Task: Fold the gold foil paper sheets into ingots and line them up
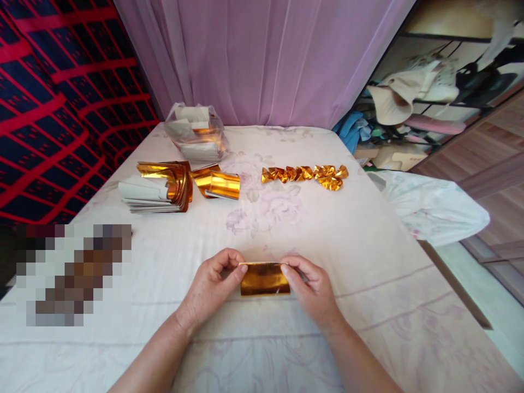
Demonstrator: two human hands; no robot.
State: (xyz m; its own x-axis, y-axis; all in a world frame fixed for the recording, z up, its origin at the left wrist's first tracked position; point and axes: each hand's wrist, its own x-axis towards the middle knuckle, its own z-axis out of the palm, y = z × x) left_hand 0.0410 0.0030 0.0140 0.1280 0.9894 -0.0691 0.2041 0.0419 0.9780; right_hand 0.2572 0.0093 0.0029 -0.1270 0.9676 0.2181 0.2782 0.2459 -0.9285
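Observation:
A sheet of gold foil paper (265,281) hangs between my two hands near the front of the table, its shiny side facing me. My left hand (215,281) pinches its upper left corner between thumb and fingers. At the upper right corner, my right hand (309,284) grips it the same way. The top edge runs straight between the thumbs and shows a thin pale line. Farther back lie loose gold sheets (223,184) and a folded stack of gold-and-white paper (153,194). Several folded gold foil pieces (303,173) sit in a row to the right.
A clear plastic bag (196,134) of more paper stands at the table's back left. The table has a pale floral cloth (282,224). Beyond it hang a purple curtain (262,60) and, on the right, shelves with a cap (393,95). A blurred patch covers the left.

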